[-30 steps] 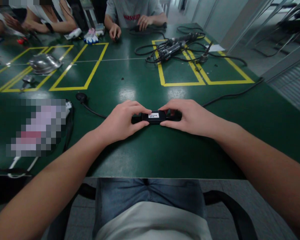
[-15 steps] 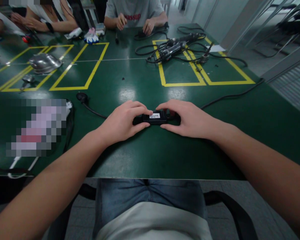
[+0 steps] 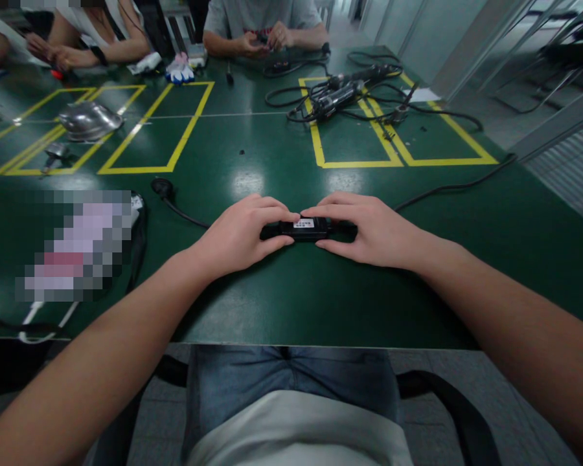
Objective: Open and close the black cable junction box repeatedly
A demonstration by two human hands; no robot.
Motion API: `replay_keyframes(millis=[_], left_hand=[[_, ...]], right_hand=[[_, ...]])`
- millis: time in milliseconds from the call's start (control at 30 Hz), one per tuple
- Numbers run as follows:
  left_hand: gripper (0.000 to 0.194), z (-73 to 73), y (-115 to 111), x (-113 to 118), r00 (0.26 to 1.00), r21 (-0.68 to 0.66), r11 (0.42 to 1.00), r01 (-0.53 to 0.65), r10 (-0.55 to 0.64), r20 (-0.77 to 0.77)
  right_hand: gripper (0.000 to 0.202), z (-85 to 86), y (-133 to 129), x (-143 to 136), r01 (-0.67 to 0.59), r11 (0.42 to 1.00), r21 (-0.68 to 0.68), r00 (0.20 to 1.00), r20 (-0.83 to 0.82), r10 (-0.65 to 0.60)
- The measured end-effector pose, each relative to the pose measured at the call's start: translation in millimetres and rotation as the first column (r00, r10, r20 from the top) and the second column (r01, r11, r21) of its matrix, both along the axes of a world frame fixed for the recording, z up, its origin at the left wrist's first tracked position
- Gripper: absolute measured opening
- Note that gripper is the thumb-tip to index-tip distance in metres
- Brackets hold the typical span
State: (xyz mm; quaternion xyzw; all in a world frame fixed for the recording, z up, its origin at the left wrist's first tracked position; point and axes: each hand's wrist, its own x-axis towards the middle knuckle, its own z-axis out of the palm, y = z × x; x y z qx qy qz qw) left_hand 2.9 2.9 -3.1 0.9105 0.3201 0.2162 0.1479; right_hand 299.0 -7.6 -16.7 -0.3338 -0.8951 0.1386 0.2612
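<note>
A small black in-line cable box [image 3: 305, 234] with a white printed label lies low over the green table in front of me. My left hand [image 3: 245, 233] holds its left end between thumb and fingers. The right end is gripped by my right hand [image 3: 364, 230], whose index fingertip reaches the top beside the label. From under my left hand a short black cable runs to a plug [image 3: 162, 188] on the table. On the other side, a longer black cable [image 3: 442, 189] leads off past my right hand to the table's right edge.
A blurred-out device [image 3: 82, 243] with a white cable lies at left. Beyond are a shiny metal bowl-shaped part [image 3: 90, 122], gloves [image 3: 179, 70], and black power tools [image 3: 340, 98] with coiled cords among yellow tape outlines. Co-workers sit across the table; one person's hands [image 3: 267, 40] hold a small dark object.
My right fingers have moved in over the box, and a red spot near its right end is now covered. The co-worker opposite has raised both hands off the table and brought them together.
</note>
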Motion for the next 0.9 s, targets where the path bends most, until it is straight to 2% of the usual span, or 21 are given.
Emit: replay_keyframes(millis=[167, 333, 500, 633, 900], left_hand=[[0.038, 0.9, 1.2, 2.8, 0.999, -0.017, 1.0, -0.025, 0.025, -0.025], [0.043, -2.8, 3.4, 4.3, 0.998, 0.0, 0.999, -0.053, 0.053, -0.031], [0.05, -7.6, 5.2, 4.4, 0.997, 0.034, 0.998, -0.046, 0.048, -0.053], [0.042, -10.4, 6.1, 6.1, 0.995, 0.073, 0.995, -0.073, 0.078, -0.065], [0.038, -10.5, 8.0, 5.3, 0.997, 0.078, 0.995, -0.055, 0.06, -0.057]], right_hand=[[0.052, 0.9, 0.7, -0.9, 0.027, 1.0, 0.0, 1.0, 0.013, -0.027], [0.044, 1.7, 3.0, -1.9, 0.058, 0.997, 0.051, 0.998, 0.028, -0.06], [0.043, 0.7, 4.1, -2.7, 0.082, 0.996, 0.028, 0.994, 0.067, -0.084], [0.042, -0.4, 3.4, -3.1, 0.092, 0.995, 0.039, 0.993, 0.069, -0.094], [0.041, -0.2, 4.0, -3.8, 0.093, 0.994, 0.054, 0.991, 0.087, -0.098]])
